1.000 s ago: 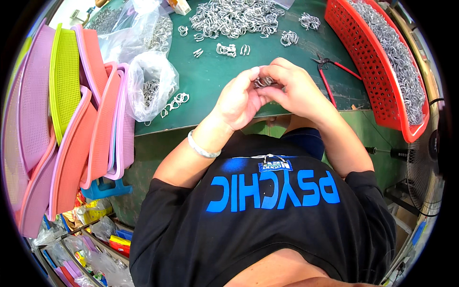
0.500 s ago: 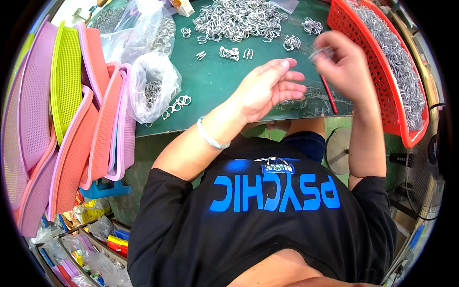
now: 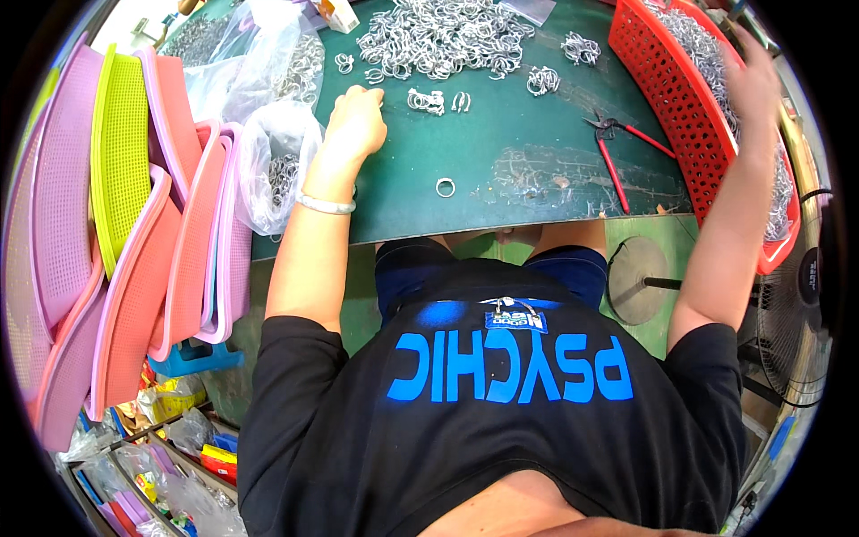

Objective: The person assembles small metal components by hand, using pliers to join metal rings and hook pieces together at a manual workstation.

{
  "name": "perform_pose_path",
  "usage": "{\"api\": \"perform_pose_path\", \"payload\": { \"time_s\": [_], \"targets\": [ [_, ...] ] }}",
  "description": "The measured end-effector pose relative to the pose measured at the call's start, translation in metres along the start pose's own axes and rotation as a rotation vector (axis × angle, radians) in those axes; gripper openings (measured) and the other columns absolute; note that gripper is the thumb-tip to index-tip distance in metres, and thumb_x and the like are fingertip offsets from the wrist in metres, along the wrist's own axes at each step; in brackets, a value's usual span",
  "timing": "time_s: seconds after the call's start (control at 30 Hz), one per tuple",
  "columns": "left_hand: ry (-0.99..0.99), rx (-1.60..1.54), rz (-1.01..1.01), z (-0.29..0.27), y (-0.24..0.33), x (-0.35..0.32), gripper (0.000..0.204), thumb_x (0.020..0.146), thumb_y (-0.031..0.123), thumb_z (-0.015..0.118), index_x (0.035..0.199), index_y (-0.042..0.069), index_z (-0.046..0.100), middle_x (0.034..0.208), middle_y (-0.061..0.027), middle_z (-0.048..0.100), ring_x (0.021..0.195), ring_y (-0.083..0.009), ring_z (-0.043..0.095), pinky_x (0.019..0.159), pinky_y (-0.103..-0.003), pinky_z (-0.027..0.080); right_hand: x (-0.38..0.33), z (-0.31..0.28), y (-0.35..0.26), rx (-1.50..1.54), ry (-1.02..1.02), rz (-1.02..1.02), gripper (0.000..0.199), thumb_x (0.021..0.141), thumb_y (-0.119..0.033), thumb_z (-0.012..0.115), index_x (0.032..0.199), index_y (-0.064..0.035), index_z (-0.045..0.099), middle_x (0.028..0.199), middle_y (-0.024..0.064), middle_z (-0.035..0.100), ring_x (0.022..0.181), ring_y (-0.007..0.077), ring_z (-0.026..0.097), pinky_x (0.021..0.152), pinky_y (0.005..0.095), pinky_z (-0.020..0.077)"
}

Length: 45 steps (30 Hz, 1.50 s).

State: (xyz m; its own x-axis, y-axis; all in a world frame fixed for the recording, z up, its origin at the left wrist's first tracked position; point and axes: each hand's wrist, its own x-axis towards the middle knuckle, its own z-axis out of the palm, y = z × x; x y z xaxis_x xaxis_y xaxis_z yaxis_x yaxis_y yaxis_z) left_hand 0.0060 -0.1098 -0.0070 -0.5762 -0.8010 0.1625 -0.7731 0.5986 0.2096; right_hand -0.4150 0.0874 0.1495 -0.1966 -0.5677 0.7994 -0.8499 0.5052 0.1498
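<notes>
Metal clips are heaped at twelve o'clock on the green worktop, and the left hand is rested beside them at eleven o'clock, fingers curled loosely with nothing visibly gripped. The right hand is spread open over the red basket at two o'clock, while red-handled pliers and a single ring are left between.

I see 2 bare arms spread wide: left hand stretched forward, palm down, fingers curled loosely; right hand raised far right, blurred, fingers look spread, grip unclear.
</notes>
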Motion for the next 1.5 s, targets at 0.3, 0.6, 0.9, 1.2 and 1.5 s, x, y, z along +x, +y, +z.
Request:
{"api": "perform_pose_path", "payload": {
  "time_s": [0.3, 0.6, 0.9, 1.2, 1.5],
  "targets": [
    [-0.035, -0.578, -0.178, -0.016, 0.015, -0.023, 0.024, 0.077, 0.014, 0.061, 0.098, 0.004, 0.058, 0.072, -0.0024, 0.055, 0.061, -0.0100, 0.053, 0.057, -0.023, 0.043, -0.094, 0.038, -0.243, 0.813, -0.715, -0.485, 0.039, 0.073, -0.002, 0.052, 0.110, -0.0147, 0.056, 0.098, 0.0108, 0.053, 0.094, 0.0285, 0.054, 0.080, 0.0365, 0.0447],
    [-0.319, -1.548, -0.284, -0.033, 0.047, -0.064, 0.017, 0.085, 0.016, 0.055, 0.098, 0.004, 0.055, 0.077, -0.0045, 0.059, 0.063, -0.0111, 0.056, 0.055, -0.021, 0.044, -0.100, 0.046, -0.233, 1.183, -0.714, -0.302, 0.016, 0.074, -0.008, 0.062, 0.089, -0.0028, 0.063, 0.081, 0.0082, 0.065, 0.070, 0.0208, 0.061, 0.067, 0.0278, 0.0472],
    [-0.421, -1.856, -0.204, -0.034, 0.082, -0.065, 0.023, 0.090, 0.022, 0.047, 0.100, 0.002, 0.052, 0.082, -0.0100, 0.061, 0.067, -0.0149, 0.060, 0.057, -0.023, 0.048, -0.112, -0.001, -0.211, 1.852, -0.906, 0.207, 0.017, 0.077, -0.004, 0.063, 0.092, 0.0021, 0.062, 0.083, 0.0027, 0.063, 0.077, 0.0062, 0.056, 0.072, 0.0211, 0.0454],
    [-0.423, -1.938, -0.199, -0.027, 0.103, -0.069, 0.028, 0.090, 0.029, 0.048, 0.100, 0.003, 0.054, 0.072, -0.0051, 0.055, 0.057, -0.0113, 0.048, 0.054, -0.022, 0.041, -0.118, -0.018, -0.202, 1.860, -0.957, 0.267, 0.019, 0.076, -0.007, 0.065, 0.092, 0.0029, 0.061, 0.081, 0.0024, 0.062, 0.074, 0.0059, 0.054, 0.069, 0.0207, 0.0448],
    [-0.520, -2.086, -0.208, -0.032, 0.110, -0.074, 0.033, 0.090, 0.028, 0.047, 0.105, 0.000, 0.054, 0.076, -0.0059, 0.055, 0.061, -0.0111, 0.048, 0.057, -0.022, 0.041, -0.125, -0.029, -0.198, 1.899, -0.931, 0.358, 0.017, 0.077, -0.007, 0.063, 0.091, 0.0023, 0.061, 0.078, -0.0013, 0.060, 0.069, 0.0026, 0.051, 0.063, 0.0186, 0.0424]
  ]
}}
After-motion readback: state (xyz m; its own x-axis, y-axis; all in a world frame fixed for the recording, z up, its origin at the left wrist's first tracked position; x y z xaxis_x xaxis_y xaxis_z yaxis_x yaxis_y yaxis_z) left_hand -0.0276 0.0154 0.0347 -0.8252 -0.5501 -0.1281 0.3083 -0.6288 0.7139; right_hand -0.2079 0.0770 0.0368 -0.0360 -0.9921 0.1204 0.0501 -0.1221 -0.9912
